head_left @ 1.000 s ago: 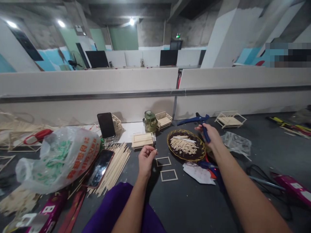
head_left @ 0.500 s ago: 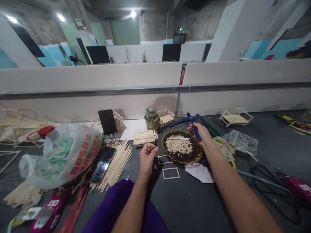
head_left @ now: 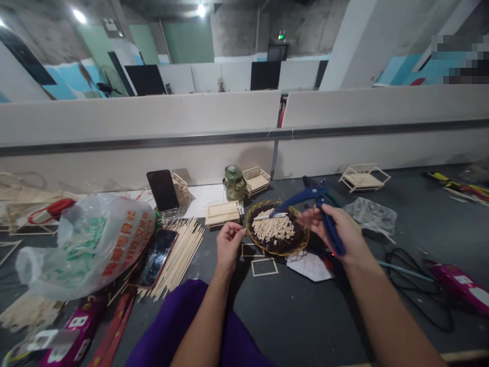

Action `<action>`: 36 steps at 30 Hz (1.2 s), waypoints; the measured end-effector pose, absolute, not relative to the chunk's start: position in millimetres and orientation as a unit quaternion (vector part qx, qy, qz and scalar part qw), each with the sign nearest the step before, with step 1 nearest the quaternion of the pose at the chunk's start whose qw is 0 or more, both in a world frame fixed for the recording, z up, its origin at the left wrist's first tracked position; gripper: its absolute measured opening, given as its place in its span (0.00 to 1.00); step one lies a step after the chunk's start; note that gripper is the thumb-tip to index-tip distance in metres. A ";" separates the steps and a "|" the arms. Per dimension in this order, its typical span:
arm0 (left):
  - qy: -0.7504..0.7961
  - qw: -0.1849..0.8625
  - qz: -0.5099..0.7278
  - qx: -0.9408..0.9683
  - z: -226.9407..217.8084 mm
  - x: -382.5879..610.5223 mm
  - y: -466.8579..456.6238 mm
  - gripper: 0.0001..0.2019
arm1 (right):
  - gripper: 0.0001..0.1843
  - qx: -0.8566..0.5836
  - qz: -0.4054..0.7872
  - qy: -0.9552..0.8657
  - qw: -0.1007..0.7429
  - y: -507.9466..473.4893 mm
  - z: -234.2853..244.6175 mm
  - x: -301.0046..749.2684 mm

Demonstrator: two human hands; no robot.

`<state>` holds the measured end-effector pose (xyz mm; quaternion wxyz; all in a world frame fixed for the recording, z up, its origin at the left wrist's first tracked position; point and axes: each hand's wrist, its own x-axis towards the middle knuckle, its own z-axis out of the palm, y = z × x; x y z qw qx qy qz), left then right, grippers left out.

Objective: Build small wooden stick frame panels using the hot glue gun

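Note:
My right hand point(head_left: 338, 229) grips a blue two-handled tool, apparently shears point(head_left: 331, 227), with some fingers held loosely off the handles. Its long blue jaw reaches left over a round, yellow-rimmed basket point(head_left: 306, 239). Short cut wooden sticks point(head_left: 273, 227) are heaped in the basket, a white stick on top. Left of the basket, my left hand point(head_left: 231, 244) is closed in a pinch, and a tiny pale bit, seemingly a wooden stick piece point(head_left: 244, 231), shows at the fingertips. Two small stick frames lie just right of this hand, the nearer frame point(head_left: 264, 260) in full view.
Long wooden sticks point(head_left: 183, 255) and a phone point(head_left: 156, 257) lie left, beside a plastic bag point(head_left: 87, 250). Behind are stacked stick panels point(head_left: 222, 213), a green jar point(head_left: 234, 183) and small stick-built furniture point(head_left: 364, 178). Black cable point(head_left: 416, 295) lies right. A low partition point(head_left: 171, 163) edges the desk.
My right hand has moved right and nearer with the blue tool, whose jaw now tilts down over the basket. My left hand keeps its pinch. The view has shifted slightly.

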<state>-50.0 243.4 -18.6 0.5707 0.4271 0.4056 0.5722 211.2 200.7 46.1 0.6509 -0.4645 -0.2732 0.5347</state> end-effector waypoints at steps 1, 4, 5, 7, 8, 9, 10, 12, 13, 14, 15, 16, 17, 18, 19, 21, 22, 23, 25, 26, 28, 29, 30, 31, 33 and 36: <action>0.407 0.571 0.570 0.428 -18.3 -49.1 242.9 0.11 | 0.12 -0.491 0.532 -0.271 0.634 186.3 40.0 213.7; 0.409 0.569 0.567 0.433 -17.2 -46.0 241.6 0.10 | 0.14 -0.553 0.547 -0.236 0.583 152.5 17.9 215.9; 0.409 0.569 0.566 0.435 -16.8 -45.0 241.2 0.10 | 0.14 -0.559 0.554 -0.224 0.574 146.2 11.9 214.5; 0.408 0.572 0.564 0.434 -16.4 -43.7 240.7 0.11 | 0.14 -0.548 0.569 -0.216 0.573 142.0 5.3 209.1; 0.408 0.574 0.563 0.433 -16.4 -43.6 240.8 0.11 | 0.13 -0.534 0.576 -0.218 0.580 143.9 5.1 205.6; 0.408 0.575 0.563 0.432 -16.7 -43.7 241.1 0.11 | 0.13 -0.518 0.580 -0.220 0.588 147.7 6.6 201.9; 0.408 0.574 0.564 0.432 -17.1 -44.1 241.5 0.11 | 0.13 -0.505 0.584 -0.223 0.596 153.1 9.5 198.3; 0.408 0.569 0.567 0.434 -18.4 -45.4 242.6 0.11 | 0.12 -0.496 0.578 -0.220 0.610 165.9 17.2 192.2; 0.407 0.566 0.569 0.436 -18.9 -46.0 243.2 0.11 | 0.12 -0.494 0.574 -0.218 0.616 172.4 20.9 189.6; 0.407 0.562 0.571 0.438 -19.4 -46.4 243.6 0.10 | 0.11 -0.490 0.573 -0.215 0.621 178.6 24.1 187.3; 0.406 0.560 0.573 0.440 -19.7 -46.7 243.8 0.10 | 0.11 -0.484 0.576 -0.213 0.623 184.2 26.3 185.1; 0.406 0.558 0.573 0.441 -19.8 -46.8 243.9 0.10 | 0.11 -0.478 0.580 -0.212 0.625 189.2 27.5 182.9; 0.405 0.558 0.573 0.443 -19.7 -46.7 243.8 0.10 | 0.11 -0.474 0.585 -0.211 0.623 193.4 27.8 180.9; 0.405 0.559 0.572 0.444 -19.4 -46.5 243.6 0.10 | 0.11 -0.474 0.591 -0.212 0.617 196.7 27.2 179.0; 0.405 0.559 0.570 0.444 -19.0 -46.5 243.4 0.10 | 0.11 -0.480 0.595 -0.213 0.609 199.0 26.1 177.4; 0.407 0.562 0.567 0.444 -18.1 -46.6 243.1 0.10 | 0.12 -0.502 0.591 -0.219 0.593 199.8 23.4 176.0; 0.408 0.563 0.567 0.442 -17.7 -46.9 243.0 0.10 | 0.12 -0.510 0.584 -0.222 0.591 198.3 22.2 176.3; 0.408 0.564 0.567 0.440 -17.2 -47.2 243.1 0.10 | 0.12 -0.511 0.577 -0.227 0.596 195.5 21.6 177.3; 0.407 0.566 0.570 0.436 -16.6 -47.7 243.2 0.10 | 0.12 -0.493 0.557 -0.237 0.625 186.8 21.9 180.8; 0.406 0.567 0.570 0.435 -16.4 -47.7 243.3 0.10 | 0.11 -0.478 0.548 -0.243 0.642 181.5 22.9 182.8; 0.403 0.569 0.570 0.435 -16.5 -47.2 243.2 0.11 | 0.11 -0.447 0.524 -0.256 0.678 170.0 26.3 186.4; 0.401 0.569 0.570 0.436 -16.7 -46.8 243.2 0.11 | 0.10 -0.435 0.506 -0.263 0.697 164.2 28.3 187.9; 0.400 0.570 0.569 0.437 -16.9 -46.4 243.2 0.11 | 0.11 -0.425 0.488 -0.267 0.714 158.3 30.5 189.2; 0.399 0.570 0.569 0.438 -17.3 -46.0 243.2 0.11 | 0.12 -0.420 0.472 -0.268 0.728 152.4 32.7 190.4; 0.400 0.569 0.569 0.438 -17.8 -45.7 243.4 0.11 | 0.13 -0.429 0.466 -0.265 0.727 140.0 36.7 193.1; 0.408 0.560 0.571 0.440 -17.7 -46.2 244.5 0.11 | 0.12 -0.490 0.536 -0.297 0.619 119.8 38.1 196.5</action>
